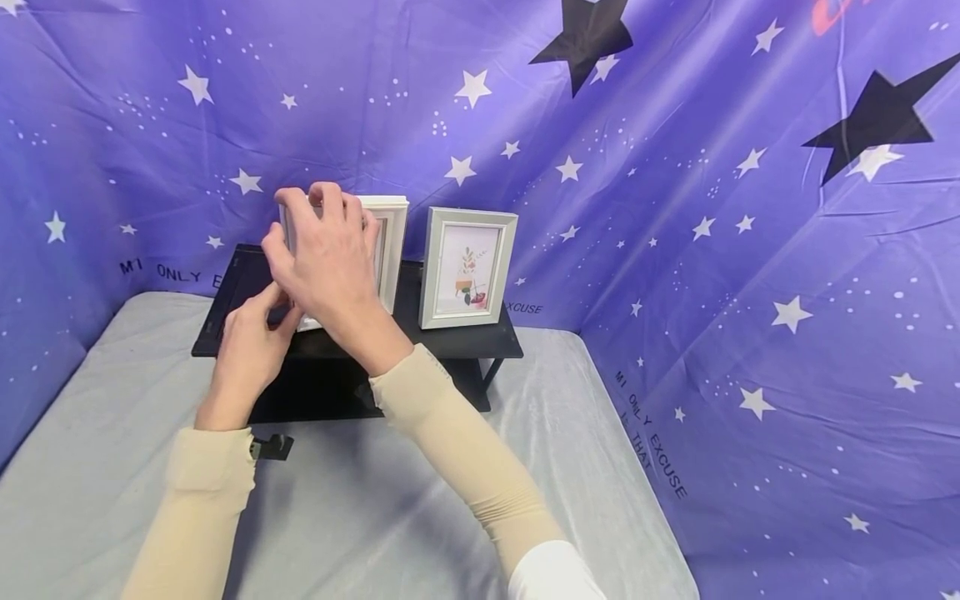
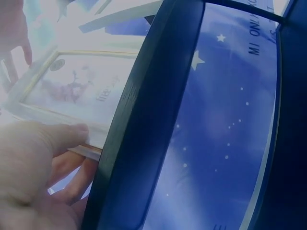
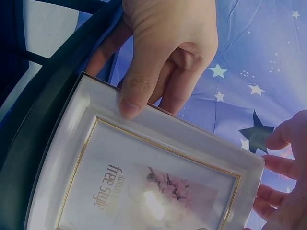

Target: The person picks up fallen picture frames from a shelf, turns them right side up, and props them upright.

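A white picture frame [image 1: 392, 242] with a gold inner line stands on a black shelf [image 1: 450, 342]. My left hand [image 1: 279, 302] pinches its lower left corner; in the right wrist view the thumb [image 3: 132, 96] lies on the frame's border [image 3: 158, 182]. My right hand [image 1: 288, 225] reaches over the frame's top, fingers curled over the upper edge, and hides most of its front. In the left wrist view my left thumb [image 2: 53, 136] presses the frame [image 2: 81, 91] beside the shelf's dark edge [image 2: 144, 120].
A second pale frame [image 1: 468, 267] with a plant picture stands upright to the right on the same shelf. A small black clip [image 1: 272, 447] lies on the grey table cloth [image 1: 375, 517]. A purple star-printed backdrop [image 1: 712, 250] closes in the back and right side.
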